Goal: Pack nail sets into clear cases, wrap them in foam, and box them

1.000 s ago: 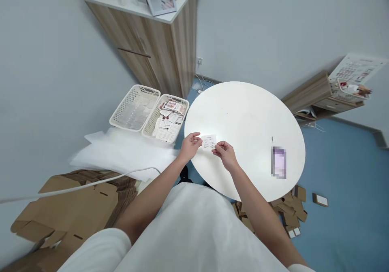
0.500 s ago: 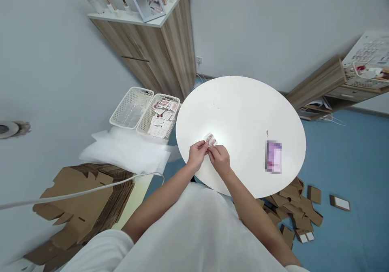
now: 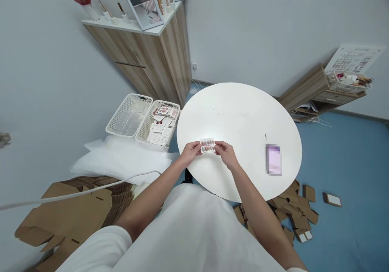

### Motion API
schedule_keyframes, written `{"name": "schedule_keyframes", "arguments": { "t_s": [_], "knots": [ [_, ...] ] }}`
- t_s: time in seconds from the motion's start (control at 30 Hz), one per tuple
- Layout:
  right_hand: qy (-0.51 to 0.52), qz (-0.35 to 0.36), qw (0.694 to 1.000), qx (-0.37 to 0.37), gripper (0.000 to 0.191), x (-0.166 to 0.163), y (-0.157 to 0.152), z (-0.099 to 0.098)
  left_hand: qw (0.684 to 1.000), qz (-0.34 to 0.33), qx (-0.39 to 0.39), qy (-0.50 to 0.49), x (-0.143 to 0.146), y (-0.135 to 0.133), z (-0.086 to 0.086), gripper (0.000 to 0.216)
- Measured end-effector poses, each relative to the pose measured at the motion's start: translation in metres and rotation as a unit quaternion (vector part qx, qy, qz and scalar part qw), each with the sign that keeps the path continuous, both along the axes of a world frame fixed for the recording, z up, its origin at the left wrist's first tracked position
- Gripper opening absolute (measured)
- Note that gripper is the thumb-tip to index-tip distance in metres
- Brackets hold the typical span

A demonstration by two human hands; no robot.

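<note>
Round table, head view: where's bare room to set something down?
Widest: beyond the card, up to the far rim of the round table, bar tiny specks. Another: between the right hand and the pixelated purple item. Crowded: the table's left side, where the left hand and right hand hold the card.

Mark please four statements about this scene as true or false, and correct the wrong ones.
1. The left hand and the right hand both hold one small card. True.
2. The card's visible face is completely plain. False: two rows of coloured shapes show on it.
3. Two white baskets sit left of the round table. True.
4. The pixelated purple item lies left of the hands. False: it lies to their right.
</note>
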State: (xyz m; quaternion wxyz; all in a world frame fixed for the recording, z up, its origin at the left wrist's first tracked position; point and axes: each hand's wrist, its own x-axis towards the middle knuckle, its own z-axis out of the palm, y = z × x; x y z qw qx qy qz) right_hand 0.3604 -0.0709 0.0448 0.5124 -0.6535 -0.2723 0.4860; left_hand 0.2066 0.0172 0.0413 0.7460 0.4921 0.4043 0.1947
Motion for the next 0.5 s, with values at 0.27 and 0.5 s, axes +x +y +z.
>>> {"name": "schedule_keyframes", "arguments": {
  "t_s": [0.27, 0.5],
  "knots": [
    [0.012, -0.004, 0.999, 0.031, 0.051, -0.007, 0.004, -0.001, 0.987, -0.057, 0.149, 0.036, -0.014, 0.019, -0.004, 0.064],
    [0.021, 0.007, 0.999, 0.028, 0.052, -0.01, 0.011, -0.006, 0.954, -0.143, 0.257, 0.055, -0.025, 0.034, 0.0, 0.074]
  ]
}}
